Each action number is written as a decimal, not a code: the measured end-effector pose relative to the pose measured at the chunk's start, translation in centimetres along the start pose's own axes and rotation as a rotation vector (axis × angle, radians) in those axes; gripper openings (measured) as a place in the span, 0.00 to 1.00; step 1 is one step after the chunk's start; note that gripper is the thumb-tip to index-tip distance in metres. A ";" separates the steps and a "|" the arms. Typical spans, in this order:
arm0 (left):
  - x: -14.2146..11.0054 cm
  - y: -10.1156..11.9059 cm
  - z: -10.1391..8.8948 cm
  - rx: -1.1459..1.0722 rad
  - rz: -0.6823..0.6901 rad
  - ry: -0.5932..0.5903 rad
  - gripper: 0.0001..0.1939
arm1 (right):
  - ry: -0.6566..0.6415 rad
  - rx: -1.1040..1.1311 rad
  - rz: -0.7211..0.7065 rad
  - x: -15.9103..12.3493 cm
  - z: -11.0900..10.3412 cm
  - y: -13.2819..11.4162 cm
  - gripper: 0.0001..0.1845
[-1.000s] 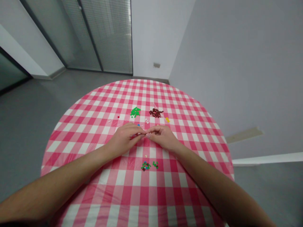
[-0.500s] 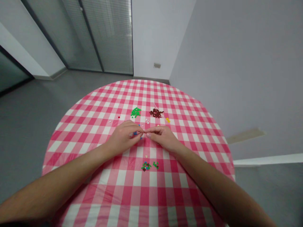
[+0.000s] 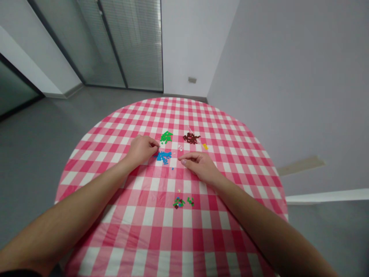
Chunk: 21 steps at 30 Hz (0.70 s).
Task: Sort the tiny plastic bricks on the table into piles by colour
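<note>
My left hand (image 3: 142,149) is left of the small blue building bricks (image 3: 164,157), thumb and fingers drawn together in a pinch. Whatever may be between those fingertips is too small to make out. Right of the blue pile, my right hand (image 3: 200,165) hovers over the cloth with index finger and thumb close together; anything in its grip is too tiny to name. A single blue brick (image 3: 172,168) lies between the hands. Closer to me are a mixed cluster of green, brown and blue pieces (image 3: 179,202) and a smaller, mostly green cluster (image 3: 190,201).
Toward the back lie a green brick pile (image 3: 166,137), a dark brown pile (image 3: 191,138) and a few yellow pieces (image 3: 205,146). Small white pieces (image 3: 180,147) sit between them. A red-and-white checked cloth (image 3: 173,238) covers the round table. A wall (image 3: 288,77) stands to the right.
The hands were fingertip to fingertip and have parted. My left hand has moved left and away from me, uncovering the blue bricks. My right hand has stayed nearly in place.
</note>
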<state>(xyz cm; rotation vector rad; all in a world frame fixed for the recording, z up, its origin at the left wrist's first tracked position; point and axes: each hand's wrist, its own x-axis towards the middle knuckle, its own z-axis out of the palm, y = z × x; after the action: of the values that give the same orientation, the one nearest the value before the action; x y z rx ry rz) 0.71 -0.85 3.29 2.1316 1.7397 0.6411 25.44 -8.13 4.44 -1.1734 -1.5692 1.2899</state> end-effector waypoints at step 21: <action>-1.6 0.7 -0.2 0.316 0.268 -0.063 0.17 | 0.016 -0.101 0.007 -0.1 -0.3 -0.4 0.13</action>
<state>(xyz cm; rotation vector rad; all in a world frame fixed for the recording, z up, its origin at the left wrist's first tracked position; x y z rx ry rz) 0.93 -2.53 3.54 2.5998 1.6248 0.3752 25.68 -8.22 4.85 -1.2496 -1.6364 1.2147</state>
